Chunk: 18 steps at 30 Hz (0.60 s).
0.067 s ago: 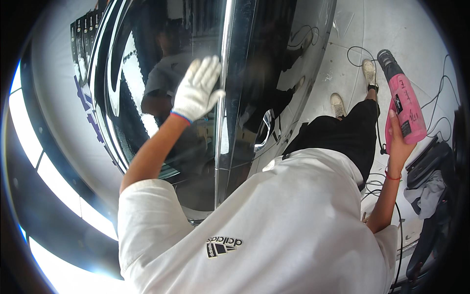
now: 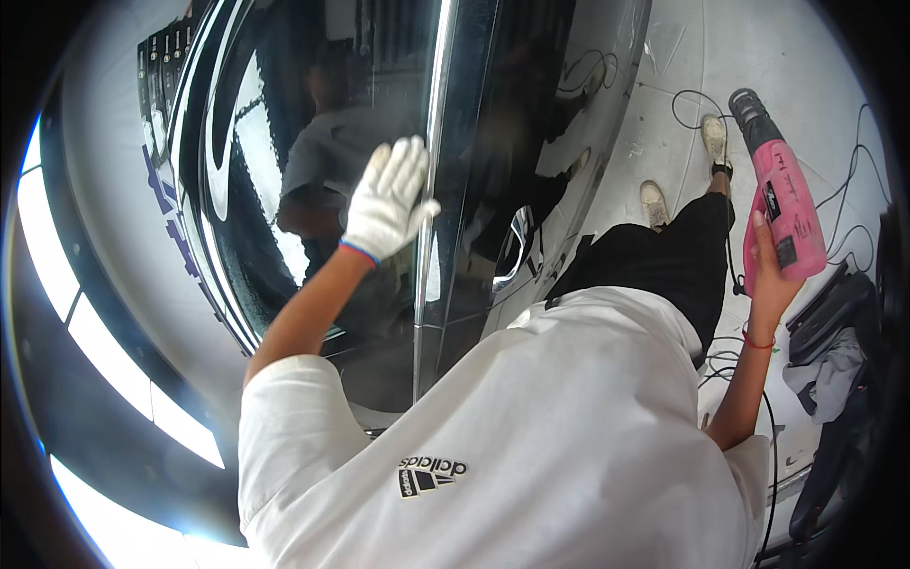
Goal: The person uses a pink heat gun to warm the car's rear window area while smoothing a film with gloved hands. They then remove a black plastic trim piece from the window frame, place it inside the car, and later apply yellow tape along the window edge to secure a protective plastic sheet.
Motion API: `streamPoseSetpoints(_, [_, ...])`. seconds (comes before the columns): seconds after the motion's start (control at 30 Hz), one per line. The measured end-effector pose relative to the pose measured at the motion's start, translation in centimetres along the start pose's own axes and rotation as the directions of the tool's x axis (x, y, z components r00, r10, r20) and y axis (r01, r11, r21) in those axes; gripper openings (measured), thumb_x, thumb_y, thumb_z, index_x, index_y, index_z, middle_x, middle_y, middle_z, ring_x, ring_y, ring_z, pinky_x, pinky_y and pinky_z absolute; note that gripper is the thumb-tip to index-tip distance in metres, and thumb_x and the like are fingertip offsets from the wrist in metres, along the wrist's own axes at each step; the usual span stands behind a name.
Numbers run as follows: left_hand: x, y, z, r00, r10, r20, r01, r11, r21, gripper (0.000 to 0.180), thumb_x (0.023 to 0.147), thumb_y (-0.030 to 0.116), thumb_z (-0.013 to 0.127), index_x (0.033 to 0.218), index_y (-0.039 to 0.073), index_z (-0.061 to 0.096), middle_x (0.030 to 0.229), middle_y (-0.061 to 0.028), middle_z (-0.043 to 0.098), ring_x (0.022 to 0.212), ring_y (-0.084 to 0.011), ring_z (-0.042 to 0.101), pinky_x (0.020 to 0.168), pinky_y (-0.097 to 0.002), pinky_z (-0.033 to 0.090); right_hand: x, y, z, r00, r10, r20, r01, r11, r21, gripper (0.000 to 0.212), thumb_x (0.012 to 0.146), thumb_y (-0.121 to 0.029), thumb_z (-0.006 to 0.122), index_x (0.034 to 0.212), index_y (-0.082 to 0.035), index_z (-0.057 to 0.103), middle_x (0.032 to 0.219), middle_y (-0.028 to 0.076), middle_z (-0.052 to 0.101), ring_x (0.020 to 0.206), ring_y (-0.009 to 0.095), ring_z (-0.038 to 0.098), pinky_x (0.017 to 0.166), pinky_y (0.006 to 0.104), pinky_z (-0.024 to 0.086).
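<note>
In a white knitted glove with a blue and red cuff, my left hand point(image 2: 389, 199) lies flat with fingers stretched on the dark, glossy car window point(image 2: 379, 104). Its thumb reaches across the bright trim strip point(image 2: 432, 161) that runs along the window's lower edge. Out to the right, my bare right hand point(image 2: 773, 280) is wrapped round the handle of a pink heat gun point(image 2: 790, 209). The gun's black nozzle point(image 2: 749, 112) points up and to the left, away from the car. A chrome door handle point(image 2: 517, 248) shows on the black door panel.
Thin black cables point(image 2: 848, 190) loop over the light tiled floor point(image 2: 682, 57) at the right. Grey cloth point(image 2: 829, 375) lies on dark bags or cases point(image 2: 844, 313) at the right edge. My shoes point(image 2: 654, 204) stand beside the car. A dark printed panel point(image 2: 161, 76) is at the far left.
My left hand has slid a short way down the window toward me, still flat. The heat gun has shifted very slightly in my right hand's grip, nozzle a little up and left.
</note>
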State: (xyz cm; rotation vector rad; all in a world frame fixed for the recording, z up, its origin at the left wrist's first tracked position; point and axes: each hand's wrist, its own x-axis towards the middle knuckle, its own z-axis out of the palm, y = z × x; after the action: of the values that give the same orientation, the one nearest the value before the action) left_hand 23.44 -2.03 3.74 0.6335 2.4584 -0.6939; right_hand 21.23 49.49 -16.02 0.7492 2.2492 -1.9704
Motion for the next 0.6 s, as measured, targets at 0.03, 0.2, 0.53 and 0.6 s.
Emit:
streamPoseSetpoints(0.03, [-1.2, 0.7, 0.5, 0.999, 0.004, -0.037, -0.006, 0.999, -0.049, 0.082, 0.097, 0.051, 0.06, 0.156, -0.004, 0.045, 0.166, -0.0243, 0.039, 0.157, -0.0387, 0.032, 0.131, -0.0532, 0.018, -0.7, 0.2, 0.1, 1.0, -0.019, -0.004, 0.019, 1.0, -0.024, 0.031, 0.09, -0.011, 0.088, 0.112, 0.002, 0.071, 0.099, 0.002, 0.071, 0.076, 0.008, 0.061, 0.067, 0.0244, 0.049])
streamPoseSetpoints(0.2, [-2.8, -0.1, -1.5, 0.919, -0.295, -0.261, 0.28, 0.955, -0.095, 0.079, 0.092, 0.038, 0.071, 0.154, -0.005, 0.046, 0.164, -0.0276, 0.041, 0.152, -0.0481, 0.036, 0.127, -0.0615, 0.02, -5.9, -2.3, 2.8, 0.995, -0.101, 0.017, 0.099, 0.991, 0.093, 0.021, 0.093, -0.01, 0.084, 0.11, -0.001, 0.074, 0.093, 0.001, 0.072, 0.07, 0.008, 0.058, 0.069, 0.027, 0.048])
streamPoseSetpoints(0.53, [-0.1, 7.9, 4.9, 0.902, -0.264, -0.341, 0.14, 0.928, -0.346, 0.076, 0.089, 0.038, 0.073, 0.149, -0.004, 0.052, 0.156, -0.0275, 0.049, 0.144, -0.0478, 0.045, 0.123, -0.0586, 0.03, -8.2, -7.7, 8.8, 0.513, -0.656, 0.553, 0.74, 0.665, 0.102, 0.033, 0.089, -0.016, 0.087, 0.118, -0.005, 0.077, 0.116, 0.009, 0.077, 0.105, 0.027, 0.072, 0.097, 0.0402, 0.054])
streamPoseSetpoints(0.6, [-2.7, 8.4, 3.8, 0.905, -0.242, -0.349, 0.078, 0.902, -0.425, 0.07, 0.087, 0.032, 0.075, 0.144, -0.004, 0.057, 0.153, -0.0276, 0.052, 0.142, -0.048, 0.048, 0.121, -0.0604, 0.031, -7.1, -11.2, 11.6, 0.555, -0.625, 0.549, 0.691, 0.713, 0.113, 0.032, 0.088, -0.018, 0.087, 0.114, -0.003, 0.077, 0.113, 0.01, 0.078, 0.101, 0.027, 0.073, 0.093, 0.0393, 0.054])
